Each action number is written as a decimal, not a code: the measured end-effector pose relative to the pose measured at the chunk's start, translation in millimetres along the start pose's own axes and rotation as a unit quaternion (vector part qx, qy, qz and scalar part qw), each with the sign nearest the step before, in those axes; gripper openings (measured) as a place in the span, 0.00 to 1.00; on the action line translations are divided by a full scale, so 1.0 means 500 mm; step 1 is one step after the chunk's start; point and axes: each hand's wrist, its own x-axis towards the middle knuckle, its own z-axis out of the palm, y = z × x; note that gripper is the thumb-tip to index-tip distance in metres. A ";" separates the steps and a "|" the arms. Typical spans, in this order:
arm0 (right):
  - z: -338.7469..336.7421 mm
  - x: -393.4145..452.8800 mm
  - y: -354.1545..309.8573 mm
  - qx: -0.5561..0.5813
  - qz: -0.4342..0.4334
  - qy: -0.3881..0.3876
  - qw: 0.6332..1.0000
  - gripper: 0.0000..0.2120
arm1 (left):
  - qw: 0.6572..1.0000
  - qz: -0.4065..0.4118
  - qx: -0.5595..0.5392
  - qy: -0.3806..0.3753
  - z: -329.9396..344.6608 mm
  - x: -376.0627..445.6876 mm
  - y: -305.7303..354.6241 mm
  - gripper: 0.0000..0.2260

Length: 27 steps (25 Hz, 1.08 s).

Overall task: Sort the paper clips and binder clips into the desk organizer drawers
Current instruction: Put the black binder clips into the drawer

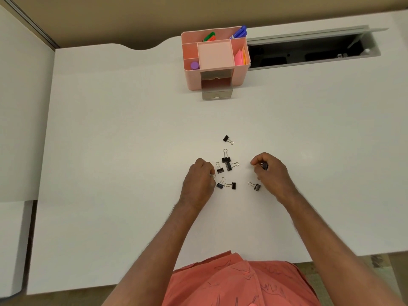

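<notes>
Several black binder clips [226, 159] lie loose on the white desk [123, 138] between my hands. My right hand [270, 171] pinches one binder clip [264, 165] in its curled fingers, and another clip [256, 186] lies just below that hand. My left hand [202, 176] is curled, with a bit of wire [213, 175] showing at its fingertips; what it holds is mostly hidden. The pink desk organizer [215, 60] stands at the back of the desk. Its lower grey drawer [217, 93] is pulled out toward me. No paper clips are visible.
The organizer's top compartments hold markers [239, 32], pink sticky notes [239, 57] and a purple round item [194, 65]. An open cable tray slot [309, 54] lies to its right. A side panel [24, 107] runs along the desk's left.
</notes>
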 end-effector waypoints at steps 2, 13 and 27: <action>-0.008 -0.012 0.015 -0.085 -0.029 -0.024 0.996 0.06 | 1.000 -0.007 -0.023 0.000 -0.003 0.000 0.002 0.07; 0.032 -0.045 0.027 -0.107 -0.063 -0.061 0.990 0.09 | 0.983 -0.043 -0.165 -0.063 0.020 -0.022 0.019 0.06; 0.094 -0.050 0.016 -0.199 -0.161 -0.092 0.962 0.11 | 0.997 0.000 -0.034 -0.071 0.008 -0.040 0.034 0.09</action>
